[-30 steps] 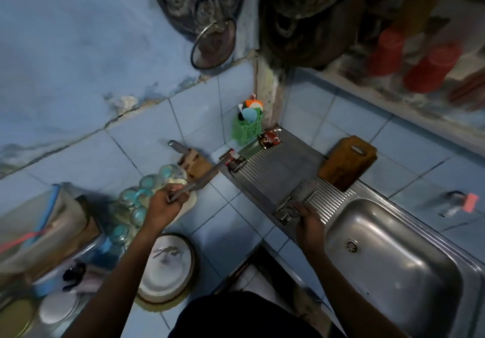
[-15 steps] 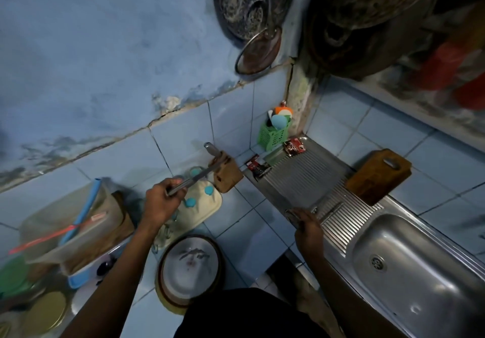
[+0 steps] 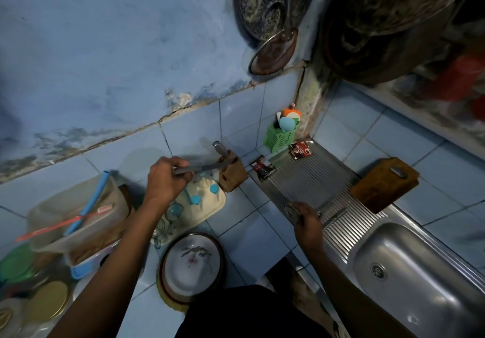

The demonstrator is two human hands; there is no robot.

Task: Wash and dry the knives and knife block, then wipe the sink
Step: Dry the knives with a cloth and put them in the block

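Note:
A wooden knife block (image 3: 233,171) stands on the blue tiled counter by the back wall, with one steel knife handle (image 3: 219,148) sticking out of its top. My left hand (image 3: 165,180) grips a steel knife (image 3: 200,167) by the handle, its tip at the block's top. My right hand (image 3: 305,221) rests on the front edge of the ribbed steel drainboard (image 3: 309,180), fingers over a small metal item; whether it grips that item is unclear. The steel sink basin (image 3: 414,267) lies to the right.
A wooden cutting board (image 3: 384,183) leans at the drainboard's back. A green basket (image 3: 282,135) and sachets (image 3: 263,169) sit in the corner. A cream tray with glasses (image 3: 199,204), a plate (image 3: 191,261) and plastic containers (image 3: 76,214) crowd the left counter. Pans hang overhead.
My left hand has carried the knife rightward so its tip now meets the block. The view has swung left and up. My right hand stays on the drainboard edge.

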